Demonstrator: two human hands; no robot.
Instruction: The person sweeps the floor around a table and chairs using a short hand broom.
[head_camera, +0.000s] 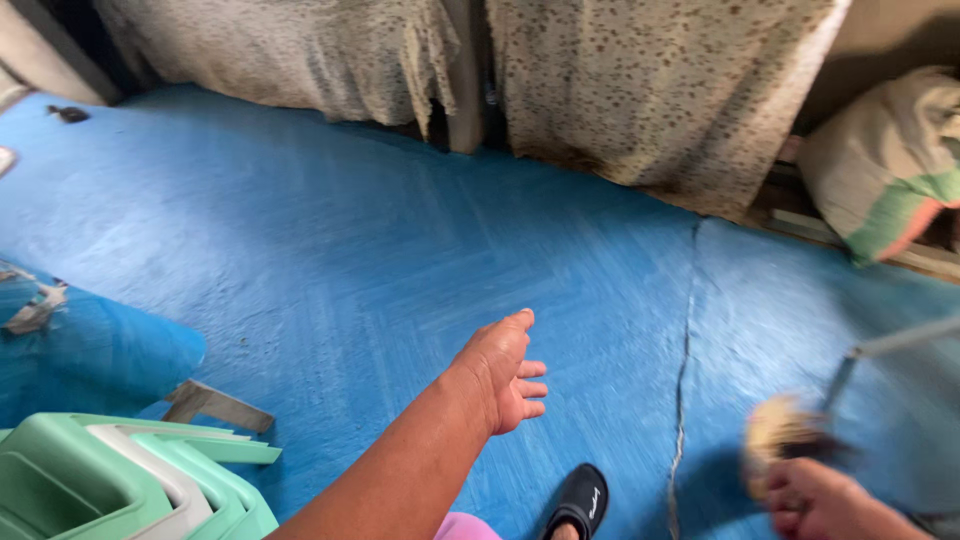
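Two hands show in the head view. Left hand (503, 372) hangs open and empty over the blue floor (350, 250), fingers loosely spread. Right hand (815, 500), blurred at the lower right, is closed around a brush (780, 432) with a pale head. Green stacked stools (120, 480) sit lower left; a black slipper (580, 500) is below.

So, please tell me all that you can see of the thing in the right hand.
The right hand, at the lower right corner, grips a blurred object with a pale tan, rounded part and a dark part beside it. A thin grey rod runs up and to the right from it; whether the two are joined I cannot tell. It is held above the blue floor, where a dark shadow lies beneath it. Motion blur hides its material and exact kind.
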